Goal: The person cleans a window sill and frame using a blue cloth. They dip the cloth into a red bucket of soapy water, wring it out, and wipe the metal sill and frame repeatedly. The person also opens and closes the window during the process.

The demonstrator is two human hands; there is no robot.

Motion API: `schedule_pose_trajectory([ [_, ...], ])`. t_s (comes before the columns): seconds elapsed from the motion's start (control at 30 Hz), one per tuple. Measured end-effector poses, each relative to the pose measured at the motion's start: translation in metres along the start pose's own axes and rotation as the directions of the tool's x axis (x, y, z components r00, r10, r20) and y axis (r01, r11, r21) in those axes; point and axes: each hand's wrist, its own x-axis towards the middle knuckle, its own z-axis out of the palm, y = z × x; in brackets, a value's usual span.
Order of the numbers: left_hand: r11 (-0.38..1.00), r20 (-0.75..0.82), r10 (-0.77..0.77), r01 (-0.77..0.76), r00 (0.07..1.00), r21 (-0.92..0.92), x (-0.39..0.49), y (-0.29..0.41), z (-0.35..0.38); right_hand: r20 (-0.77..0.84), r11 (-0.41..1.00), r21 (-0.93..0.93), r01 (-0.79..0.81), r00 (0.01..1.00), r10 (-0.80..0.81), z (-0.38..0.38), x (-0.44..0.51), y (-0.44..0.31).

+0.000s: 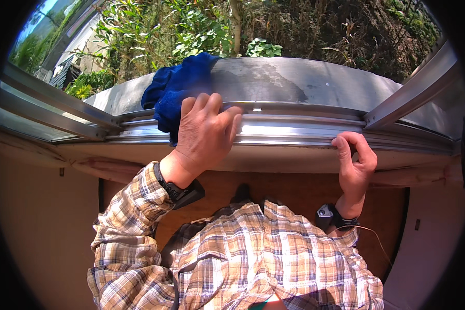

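My left hand [203,137] grips a bunched blue cloth [178,87] on the aluminium window track [294,128]. Part of the cloth drapes outward over the concrete ledge [325,79], and another part hangs toward the inner side of the track. The fingertips of that hand are partly hidden and slightly blurred. At the track's inner edge, farther right, my right hand [356,164] has its fingers curled and its thumb touching or very close to the metal. Whether anything is pinched in it cannot be seen.
Metal-framed window panes stand at the left [58,104] and right [414,87] of the opening. A damp-looking dark patch [271,81] marks the ledge. Plants [205,35] grow beyond it. Devices are strapped to my left wrist [184,193] and right wrist [325,215], with a thin cable [372,230] at the right.
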Motion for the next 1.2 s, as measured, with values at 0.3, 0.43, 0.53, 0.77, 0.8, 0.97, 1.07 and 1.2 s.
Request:
schedule_pose_trajectory([
  [0.3, 0.987, -0.024, -0.157, 0.157, 0.987, -0.020, -0.018, -0.018, -0.009, -0.028, 1.000, -0.021, 0.008, 1.000, -0.009, 0.001, -0.002, 0.002],
  [0.43, 0.988, -0.083, -0.123, 0.114, 0.989, -0.104, -0.008, 0.005, 0.006, -0.060, 0.998, -0.063, 0.021, 0.998, -0.025, 0.007, -0.002, 0.006],
  [0.53, 0.997, -0.082, -0.062, 0.058, 0.995, -0.050, -0.011, -0.002, 0.007, -0.062, 0.999, -0.034, -0.042, 0.997, 0.040, 0.011, 0.000, 0.006],
  [0.77, 0.972, 0.000, -0.168, 0.165, 0.986, 0.170, -0.068, -0.093, -0.042, -0.043, 0.995, -0.052, -0.084, 0.996, 0.082, 0.010, 0.003, 0.006],
  [0.8, 0.961, 0.037, -0.183, 0.171, 0.982, 0.216, -0.075, -0.106, -0.050, -0.050, 0.995, -0.053, -0.080, 0.996, 0.078, 0.010, 0.003, 0.006],
  [0.97, 0.888, 0.169, -0.197, 0.102, 0.966, 0.448, -0.089, -0.135, -0.070, -0.051, 0.996, -0.036, -0.087, 0.995, 0.085, 0.008, 0.001, 0.007],
  [1.07, 0.892, 0.236, -0.209, 0.086, 0.949, 0.445, -0.086, -0.136, -0.077, -0.040, 0.997, -0.031, -0.068, 0.997, 0.067, 0.005, 0.000, 0.006],
  [1.2, 0.928, 0.221, -0.257, 0.176, 0.941, 0.329, -0.086, -0.139, -0.075, -0.020, 0.999, -0.031, -0.023, 1.000, 0.023, 0.002, 0.000, 0.003],
])
